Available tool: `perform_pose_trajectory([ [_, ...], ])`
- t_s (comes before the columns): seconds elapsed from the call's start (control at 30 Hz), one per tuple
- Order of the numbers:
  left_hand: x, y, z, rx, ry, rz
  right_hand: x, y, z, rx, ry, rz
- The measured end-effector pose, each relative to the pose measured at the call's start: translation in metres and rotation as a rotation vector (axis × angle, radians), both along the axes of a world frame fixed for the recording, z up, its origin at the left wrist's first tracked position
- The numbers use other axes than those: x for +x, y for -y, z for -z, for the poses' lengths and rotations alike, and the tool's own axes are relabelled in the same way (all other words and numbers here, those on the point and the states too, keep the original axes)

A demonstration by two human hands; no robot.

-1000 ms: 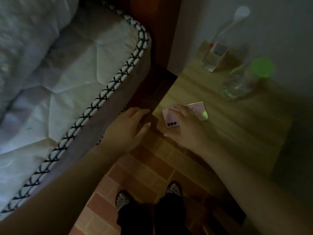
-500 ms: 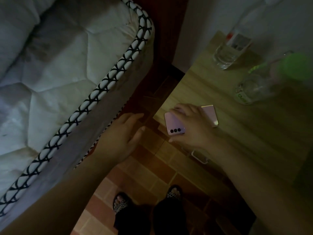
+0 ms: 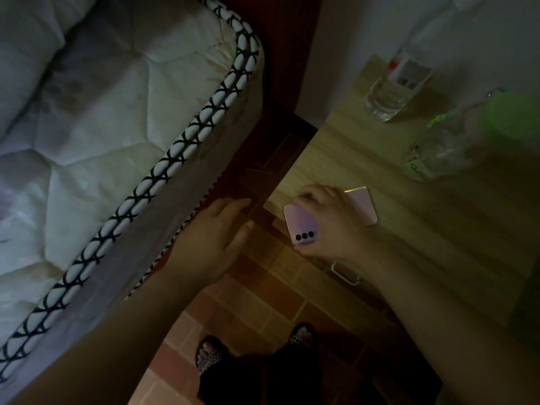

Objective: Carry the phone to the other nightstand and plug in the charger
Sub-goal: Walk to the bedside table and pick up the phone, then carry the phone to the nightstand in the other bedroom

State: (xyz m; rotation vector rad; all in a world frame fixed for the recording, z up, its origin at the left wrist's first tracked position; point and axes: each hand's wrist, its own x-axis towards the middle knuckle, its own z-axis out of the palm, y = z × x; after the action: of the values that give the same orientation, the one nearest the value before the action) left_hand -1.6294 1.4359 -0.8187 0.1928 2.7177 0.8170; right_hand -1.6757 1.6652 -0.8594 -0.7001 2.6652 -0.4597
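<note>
Right hand (image 3: pixel 330 226) clamped fingers over the pink phone (image 3: pixel 304 226) at the bench (image 3: pixel 438 229) corner, left hand (image 3: pixel 213 238) hovering spread and empty; slim, rigid, likely slick glass, it looked best pinched across its long edges.

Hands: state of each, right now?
Left hand: open, empty, beside the bed.
Right hand: closed on the phone at the nightstand edge.
</note>
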Motion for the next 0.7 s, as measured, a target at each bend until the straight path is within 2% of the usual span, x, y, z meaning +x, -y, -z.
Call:
perform_pose_trajectory([
  [0.23,0.007,0.008,-0.021,0.006,-0.015,-0.03,0.016,-0.002,-0.024,-0.189,0.109,0.196],
  [0.4,0.021,0.016,-0.081,0.009,-0.02,-0.067,0.043,0.012,-0.079,-0.406,0.252,0.414],
  [0.6,0.069,0.028,-0.2,0.004,-0.072,-0.19,0.087,0.046,-0.183,-0.573,0.258,0.381],
  [0.7,0.114,0.04,-0.268,-0.018,-0.115,-0.344,0.113,0.072,-0.248,-0.635,0.257,0.248],
])
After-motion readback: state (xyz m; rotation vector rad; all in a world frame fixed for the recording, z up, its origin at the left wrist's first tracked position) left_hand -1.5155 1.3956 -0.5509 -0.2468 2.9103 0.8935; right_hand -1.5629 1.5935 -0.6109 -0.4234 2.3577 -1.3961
